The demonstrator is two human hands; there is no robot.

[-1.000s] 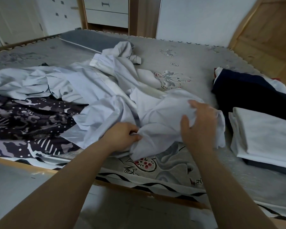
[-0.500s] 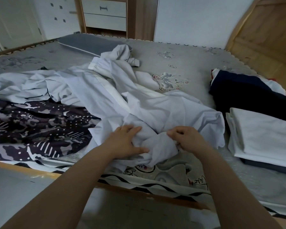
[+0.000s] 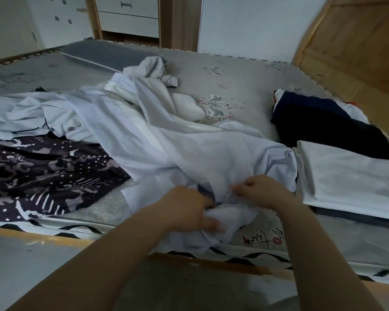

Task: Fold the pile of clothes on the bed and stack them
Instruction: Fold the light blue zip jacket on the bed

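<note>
Both hands at the near edge of the bed [image 3: 245,70]: left hand [image 3: 189,209] grips a bunched end of the white garment [image 3: 166,142], fingers curled into the cloth; right hand [image 3: 263,191] pinches a fold just beside it. Garment lies crumpled, long axis running from the hands away to the far left. Patterned dark cloth [image 3: 43,171] lies flat left of it. On the right, folded white piece [image 3: 350,176] sits near the navy item [image 3: 323,124].

white drawers [image 3: 129,17], wooden headboard [image 3: 355,43], perhaps a grey pillow [image 3: 108,55]
</note>
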